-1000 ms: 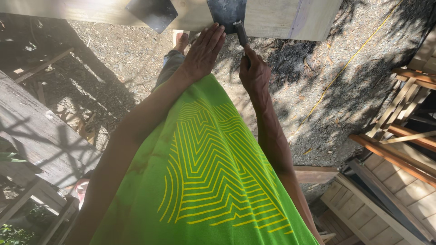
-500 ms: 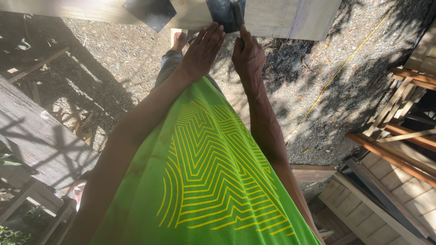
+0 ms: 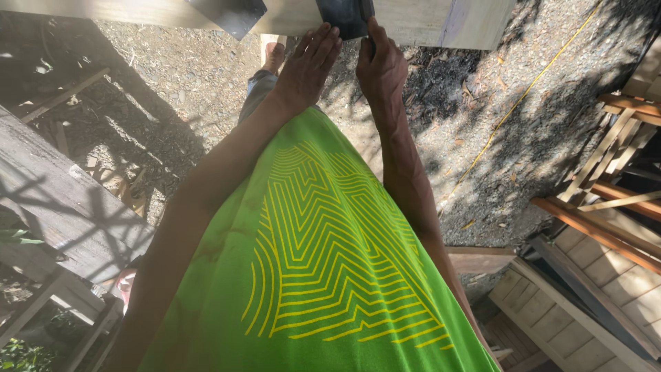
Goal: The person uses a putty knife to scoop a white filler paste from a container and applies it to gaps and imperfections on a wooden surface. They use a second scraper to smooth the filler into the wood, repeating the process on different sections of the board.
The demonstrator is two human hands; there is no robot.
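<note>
Head view: right hand [image 3: 381, 69] grips dark tool [image 3: 344, 15] against beam [image 3: 427, 21].

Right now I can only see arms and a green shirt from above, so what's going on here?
A person in a green shirt stands over gravel ground, both arms reaching to a pale wooden beam. The left hand rests fingers against a dark metal plate on the beam. The right hand is closed beside it, thumb up on the plate; whether it grips a tool cannot be told. A bare foot shows below.

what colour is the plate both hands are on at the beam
Dark grey, almost black: the metal plate under the left hand and right hand, on the pale beam. Head view.
</note>
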